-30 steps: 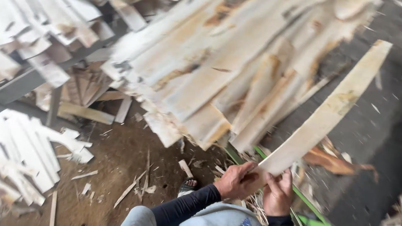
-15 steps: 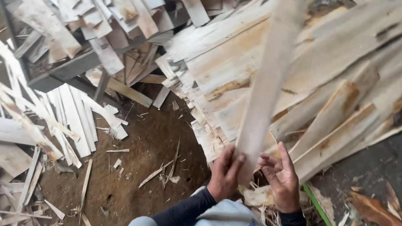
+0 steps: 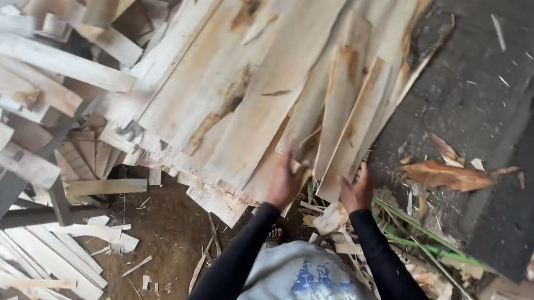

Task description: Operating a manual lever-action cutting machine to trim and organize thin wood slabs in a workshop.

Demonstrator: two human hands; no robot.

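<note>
A big pile of pale thin wood sheets (image 3: 241, 82) slopes away in front of me. On its right side lies a narrow wood strip (image 3: 339, 111), lengthwise, with its near end between my hands. My left hand (image 3: 287, 179) rests flat against the sheets just left of that end, fingers apart. My right hand (image 3: 358, 191) is curled around the strip's near right edge. Both arms are in black sleeves.
A dark grey slab (image 3: 481, 92) with bark scraps lies on the right. Green stalks (image 3: 415, 233) and splinters lie below it. On the left are loose planks (image 3: 53, 61), a metal frame (image 3: 4, 200) and stacked slats (image 3: 54, 257) on brown dirt.
The long strip I held upright in both hands has gone down flat onto the pile. My hands have moved forward to its near end, and my view has come closer to the sheets.
</note>
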